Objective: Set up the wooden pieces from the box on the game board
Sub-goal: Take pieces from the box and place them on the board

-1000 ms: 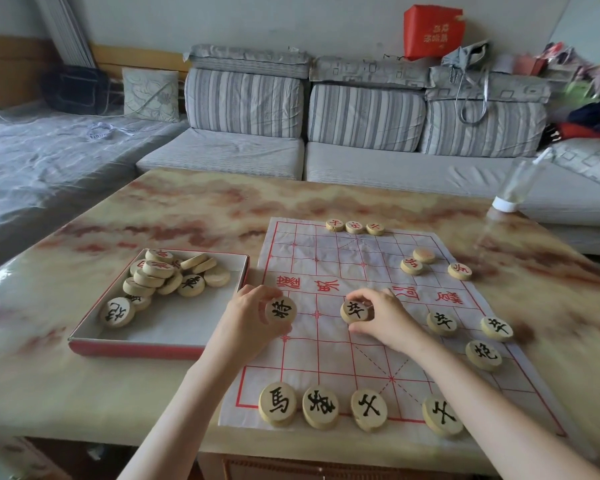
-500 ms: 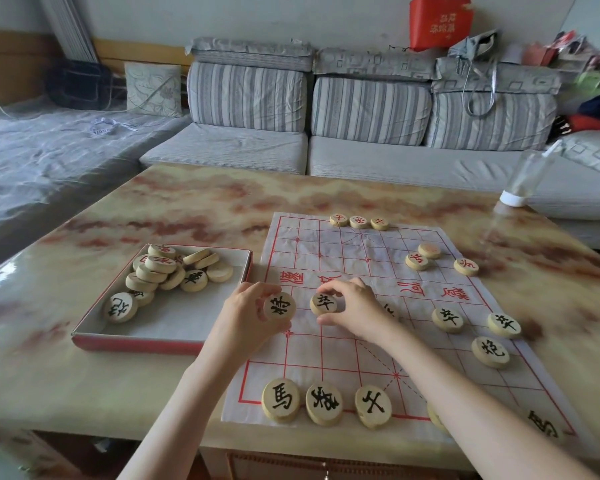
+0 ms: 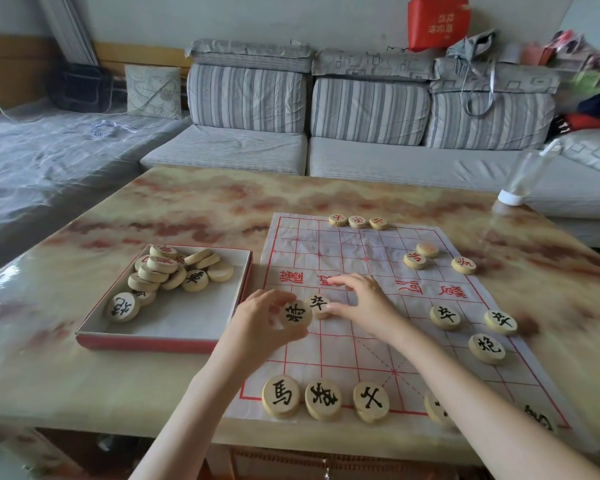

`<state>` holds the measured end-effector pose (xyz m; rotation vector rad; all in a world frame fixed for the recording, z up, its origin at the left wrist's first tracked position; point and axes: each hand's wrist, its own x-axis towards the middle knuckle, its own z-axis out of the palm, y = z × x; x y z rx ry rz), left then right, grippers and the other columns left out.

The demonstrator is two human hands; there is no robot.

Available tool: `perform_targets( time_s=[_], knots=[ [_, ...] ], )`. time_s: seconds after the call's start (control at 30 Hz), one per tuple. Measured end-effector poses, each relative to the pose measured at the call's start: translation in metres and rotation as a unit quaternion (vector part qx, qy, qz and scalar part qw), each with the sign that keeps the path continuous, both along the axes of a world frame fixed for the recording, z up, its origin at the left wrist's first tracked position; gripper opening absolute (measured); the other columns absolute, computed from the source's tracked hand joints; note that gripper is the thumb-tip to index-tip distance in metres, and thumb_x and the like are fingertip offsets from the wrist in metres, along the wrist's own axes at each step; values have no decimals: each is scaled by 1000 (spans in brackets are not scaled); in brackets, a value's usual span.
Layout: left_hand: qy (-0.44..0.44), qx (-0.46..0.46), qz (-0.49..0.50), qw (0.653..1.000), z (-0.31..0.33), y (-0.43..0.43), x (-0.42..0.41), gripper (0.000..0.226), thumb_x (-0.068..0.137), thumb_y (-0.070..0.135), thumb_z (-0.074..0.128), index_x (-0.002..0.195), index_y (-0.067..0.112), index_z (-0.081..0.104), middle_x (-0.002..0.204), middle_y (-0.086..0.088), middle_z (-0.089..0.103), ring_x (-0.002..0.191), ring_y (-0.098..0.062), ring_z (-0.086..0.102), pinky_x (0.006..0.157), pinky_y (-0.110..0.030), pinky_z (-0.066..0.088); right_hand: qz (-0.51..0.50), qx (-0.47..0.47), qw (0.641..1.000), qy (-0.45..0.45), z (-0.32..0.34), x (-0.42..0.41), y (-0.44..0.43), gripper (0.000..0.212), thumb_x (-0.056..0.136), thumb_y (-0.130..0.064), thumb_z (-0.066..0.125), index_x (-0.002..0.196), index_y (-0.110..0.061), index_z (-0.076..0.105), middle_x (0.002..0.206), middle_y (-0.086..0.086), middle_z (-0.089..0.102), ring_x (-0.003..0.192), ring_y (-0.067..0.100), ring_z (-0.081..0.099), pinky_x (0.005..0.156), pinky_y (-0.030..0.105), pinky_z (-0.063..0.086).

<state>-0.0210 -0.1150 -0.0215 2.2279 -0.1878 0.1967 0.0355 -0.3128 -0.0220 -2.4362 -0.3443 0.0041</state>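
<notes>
Well, around the game board I count plenty of clutter. Just beside its left edge sits the box, with a heap of wooden pieces piled toward the box's far left corner. On the board's near edge three black-lettered pieces stand in a row, and a fourth is half hidden under my right forearm. On the board's right side lie three more black pieces. Beyond them sit three red-lettered ones, and another red row of three lines the board's far edge. A clear bottle stands on the table, past the board's far right corner.

My left hand hovers at the board's left edge, fingers and thumb curled round the held piece, whose lettered face tilts up toward the camera. My right hand reaches in from the board's near right, the forearm crossing the grid on a diagonal. Its thumb and forefinger pinch the pawn piece, which lies on the board's left half, just short of the red river lettering and just beside the held piece.
</notes>
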Motion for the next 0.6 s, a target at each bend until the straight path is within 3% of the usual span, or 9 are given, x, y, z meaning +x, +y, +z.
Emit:
perform_targets(
  time_s=[0.2, 0.33, 0.6],
  knots=[
    [15, 30, -100, 994, 3, -42, -19, 52, 66, 39, 77, 113, 27, 59, 107, 12, 59, 95, 1, 54, 90, -20, 45, -24, 38, 999, 9, 18, -28, -49, 36, 88, -22, 61, 123, -22, 56, 119, -12, 57, 109, 0, 50, 90, 14, 37],
    [0, 59, -147, 987, 2, -75, -30, 52, 66, 42, 75, 113, 27, 58, 108, 12, 59, 99, -2, 51, 88, -18, 42, -44, 60, 997, 15, 23, -50, -76, 27, 91, -17, 55, 118, -20, 60, 111, -10, 62, 89, -11, 52, 70, -1, 39],
    [-33, 154, -176, 972, -11, -118, -48, 52, 68, 49, 71, 113, 28, 57, 111, 12, 58, 106, -8, 42, 90, -20, 35, -65, 58, 996, 20, 16, -77, -106, 26, 90, -23, 56, 115, -27, 60, 111, -16, 62, 98, -11, 49, 81, 7, 34]
  ],
)
